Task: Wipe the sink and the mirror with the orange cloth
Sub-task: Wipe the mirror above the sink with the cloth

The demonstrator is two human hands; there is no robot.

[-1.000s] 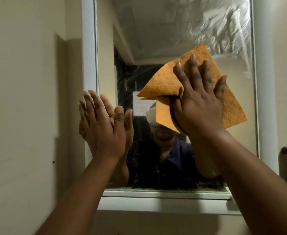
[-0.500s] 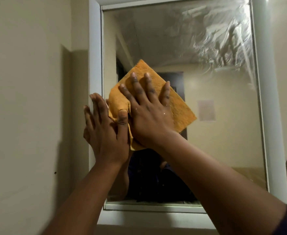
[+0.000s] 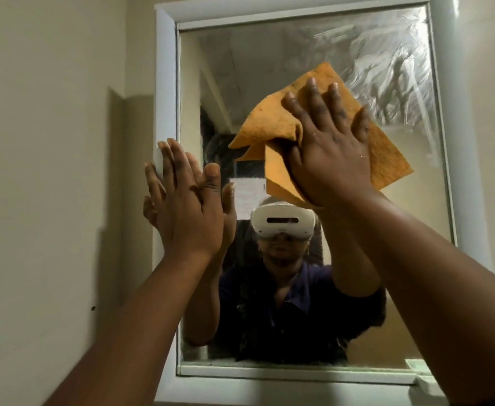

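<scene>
The right hand [image 3: 332, 145] lay flat and spread against the mirror [image 3: 299, 54], its palm and all 5 digits pressing the orange cloth [image 3: 387, 159] onto the glass. The hand did not grip the cloth; it pinned it in place with an open palm. The cloth sat in the upper right part of the glass, folded over on itself, with 1 corner pointing up past the fingertips, another jutting right of the wrist, and a loose folded flap hanging out to the left of the thumb.

The left hand [image 3: 186, 206] was also open, fingers straight and close together, and held nothing. It rested flat at the left edge of the mirror, its fingers overlapping the white frame [image 3: 165, 83] while the thumb side lay on the glass, where its reflection met it.

Smeared, streaky marks covered the upper right area of the glass, above and right of the cloth. Lower in the mirror showed the reflection of the person in a dark shirt wearing a white headset [image 3: 283, 222]. A pale wall [image 3: 50, 142] stood to the left of the frame. The sink was out of view.
</scene>
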